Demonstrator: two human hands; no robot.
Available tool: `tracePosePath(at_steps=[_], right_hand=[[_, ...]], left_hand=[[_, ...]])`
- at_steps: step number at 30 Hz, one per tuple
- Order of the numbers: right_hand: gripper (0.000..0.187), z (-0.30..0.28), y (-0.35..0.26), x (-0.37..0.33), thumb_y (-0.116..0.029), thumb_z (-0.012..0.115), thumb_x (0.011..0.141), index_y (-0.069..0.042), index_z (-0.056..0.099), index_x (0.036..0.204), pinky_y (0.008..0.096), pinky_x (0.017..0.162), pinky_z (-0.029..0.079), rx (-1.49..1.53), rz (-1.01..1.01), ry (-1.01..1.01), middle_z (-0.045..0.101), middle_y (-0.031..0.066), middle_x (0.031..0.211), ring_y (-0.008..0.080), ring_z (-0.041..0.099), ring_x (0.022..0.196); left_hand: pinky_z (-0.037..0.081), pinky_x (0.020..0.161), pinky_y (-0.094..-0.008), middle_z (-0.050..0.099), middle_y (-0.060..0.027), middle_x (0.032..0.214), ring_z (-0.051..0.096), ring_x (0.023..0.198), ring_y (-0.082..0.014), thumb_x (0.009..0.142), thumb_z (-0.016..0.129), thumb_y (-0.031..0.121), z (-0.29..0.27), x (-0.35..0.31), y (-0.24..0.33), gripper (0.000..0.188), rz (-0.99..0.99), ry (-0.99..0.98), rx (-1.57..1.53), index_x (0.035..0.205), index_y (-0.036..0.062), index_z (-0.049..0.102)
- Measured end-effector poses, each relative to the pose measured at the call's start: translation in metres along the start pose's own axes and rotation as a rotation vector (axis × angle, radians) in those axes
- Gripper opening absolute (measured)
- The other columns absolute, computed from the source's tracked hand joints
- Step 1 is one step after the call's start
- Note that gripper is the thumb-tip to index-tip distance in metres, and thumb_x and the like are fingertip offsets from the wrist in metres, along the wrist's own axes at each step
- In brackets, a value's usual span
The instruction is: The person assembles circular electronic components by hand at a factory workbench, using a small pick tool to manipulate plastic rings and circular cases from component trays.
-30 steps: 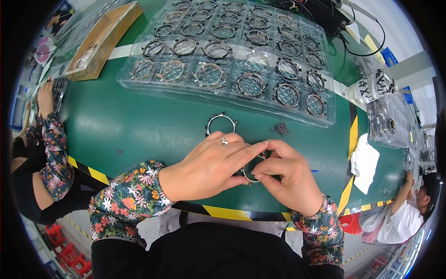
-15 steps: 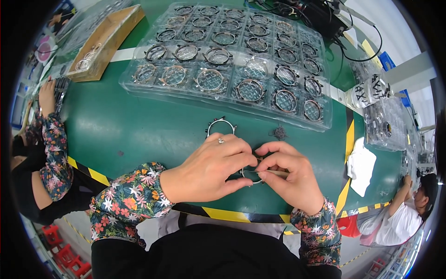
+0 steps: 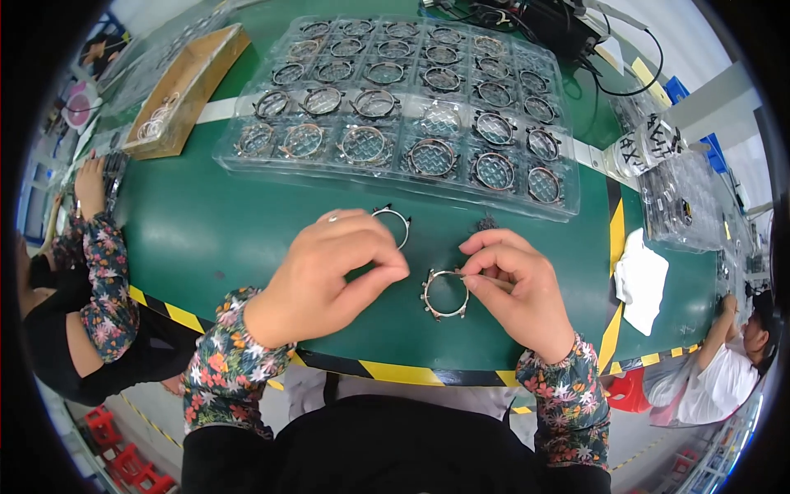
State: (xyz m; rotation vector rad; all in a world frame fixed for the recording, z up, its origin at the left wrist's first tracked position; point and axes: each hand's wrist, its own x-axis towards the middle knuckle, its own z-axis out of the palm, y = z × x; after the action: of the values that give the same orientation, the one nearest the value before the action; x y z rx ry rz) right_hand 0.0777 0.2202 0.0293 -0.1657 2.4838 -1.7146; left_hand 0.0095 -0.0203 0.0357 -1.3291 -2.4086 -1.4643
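Note:
My right hand (image 3: pixel 520 288) pinches a round metal watch case (image 3: pixel 425 298) by its upper right edge, thumb and forefinger closed on it. The case is an open ring with small lugs and knobs around it, held over the green table. To its left is my left hand (image 3: pixel 333 276), apart from the case, thumb and forefinger pressed together; whatever is between them is too small to make out. Beyond it lies a second watch case (image 3: pixel 400 216), partly hidden by that hand. A small dark heap of tiny parts (image 3: pixel 487 222) sits just beyond my right fingers.
A clear plastic tray (image 3: pixel 395 177) with several watch cases spans the far table. At the far left stands a shallow wooden box (image 3: pixel 185 99); at the right lie a white cloth (image 3: pixel 642 282) and clear trays (image 3: pixel 681 210). Striped tape (image 3: pixel 403 373) marks the near edge. Co-workers sit on both sides.
My left hand has drawn away from the watch case to the left, so the case now shows almost whole. The light rod seen at my right fingers no longer shows.

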Motion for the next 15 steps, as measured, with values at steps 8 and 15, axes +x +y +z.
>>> tracePosePath(at_steps=[8, 15], right_hand=[[0.010, 0.007, 0.008, -0.003, 0.005, 0.068, 0.081, 0.002, 0.063, 0.088, 0.0255, 0.063, 0.049, -0.087, -0.174, 0.079, 0.062, 0.0110, 0.101, 0.0158, 0.062, 0.077], [0.018, 0.004, 0.000, -0.009, -0.007, 0.077, 0.075, -0.002, 0.064, 0.087, 0.0337, 0.064, 0.051, -0.326, -0.189, -0.167, 0.063, 0.0096, 0.090, 0.0281, 0.063, 0.073]], left_hand=[[0.047, 0.064, -0.0365, 0.061, -0.0109, 0.074, 0.059, 0.069, -0.0287, 0.085, 0.068, 0.004, -0.022, -0.032, 0.016, 0.011, -0.213, -0.445, -0.121, 0.077, 0.0004, 0.061], [0.051, 0.077, -0.0387, 0.062, -0.0095, 0.102, 0.063, 0.089, -0.0311, 0.077, 0.071, 0.004, -0.002, -0.016, 0.005, 0.023, -0.110, -0.044, 0.517, 0.098, 0.0030, 0.063]])
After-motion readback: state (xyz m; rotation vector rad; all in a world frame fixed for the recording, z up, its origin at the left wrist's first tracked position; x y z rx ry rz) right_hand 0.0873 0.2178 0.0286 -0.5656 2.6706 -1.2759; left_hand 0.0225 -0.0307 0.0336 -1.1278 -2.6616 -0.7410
